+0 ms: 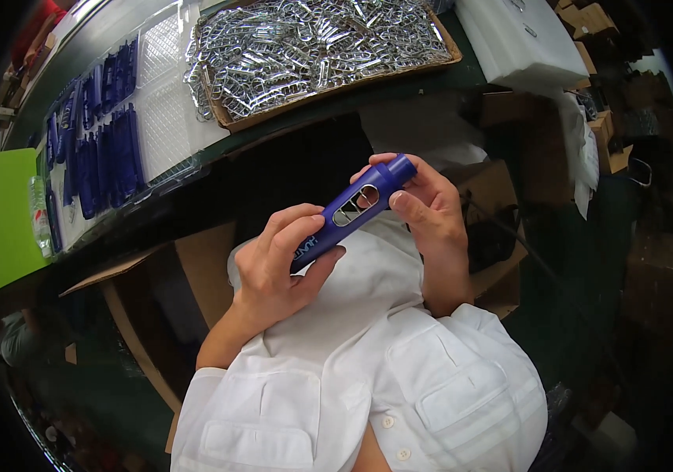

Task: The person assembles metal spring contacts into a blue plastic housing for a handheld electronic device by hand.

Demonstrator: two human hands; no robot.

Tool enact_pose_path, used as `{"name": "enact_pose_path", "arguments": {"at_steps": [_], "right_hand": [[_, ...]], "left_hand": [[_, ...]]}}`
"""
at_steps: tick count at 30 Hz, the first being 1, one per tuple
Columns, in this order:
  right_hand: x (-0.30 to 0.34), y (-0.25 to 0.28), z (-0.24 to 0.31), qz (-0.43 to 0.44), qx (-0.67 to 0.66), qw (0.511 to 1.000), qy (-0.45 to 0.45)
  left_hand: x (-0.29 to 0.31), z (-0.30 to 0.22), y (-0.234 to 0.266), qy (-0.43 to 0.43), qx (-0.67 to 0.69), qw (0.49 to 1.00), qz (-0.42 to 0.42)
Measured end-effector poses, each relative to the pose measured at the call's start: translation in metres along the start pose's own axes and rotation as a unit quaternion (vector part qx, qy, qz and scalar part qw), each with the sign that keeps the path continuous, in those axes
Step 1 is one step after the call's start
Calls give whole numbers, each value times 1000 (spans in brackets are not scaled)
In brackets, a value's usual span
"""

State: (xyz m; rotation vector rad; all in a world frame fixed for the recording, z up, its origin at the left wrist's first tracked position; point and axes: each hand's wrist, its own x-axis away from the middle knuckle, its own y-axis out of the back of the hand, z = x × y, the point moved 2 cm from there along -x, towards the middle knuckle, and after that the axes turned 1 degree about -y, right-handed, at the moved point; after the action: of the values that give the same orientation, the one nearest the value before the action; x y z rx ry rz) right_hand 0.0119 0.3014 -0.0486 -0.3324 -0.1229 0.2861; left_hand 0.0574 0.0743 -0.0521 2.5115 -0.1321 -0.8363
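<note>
The left hand grips the lower end and the right hand the upper end of a blue tube, slanting up rightward between them, before the near edge of the desk.

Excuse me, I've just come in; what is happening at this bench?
A person in white holds a blue tube at a slant with both hands: the left hand grips its lower end, the right hand its upper end. A ladder-shaped metal piece shows at the tube's oval opening. Ahead, a cardboard box is heaped with metal pieces, and several dark blue pieces lie on the left.
</note>
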Motion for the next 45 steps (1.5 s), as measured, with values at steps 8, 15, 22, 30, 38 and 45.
{"name": "enact_pose_path", "arguments": {"at_steps": [8,15,22,30,38,45], "right_hand": [[19,-17,4,-36,36,998,22],[20,-16,6,12,65,995,77],[11,-21,-4,38,83,994,64],[-4,-27,-20,-17,52,998,20],[-36,-38,-28,-16,18,999,-34],[-62,-46,-33,28,-11,998,-57]], "left_hand": [[1,-2,10,272,341,894,103],[4,7,3,383,528,736,179],[4,22,1,401,499,742,200],[4,29,1,414,482,757,150],[-4,45,23,461,545,682,159],[-9,64,44,457,575,664,138]]}}
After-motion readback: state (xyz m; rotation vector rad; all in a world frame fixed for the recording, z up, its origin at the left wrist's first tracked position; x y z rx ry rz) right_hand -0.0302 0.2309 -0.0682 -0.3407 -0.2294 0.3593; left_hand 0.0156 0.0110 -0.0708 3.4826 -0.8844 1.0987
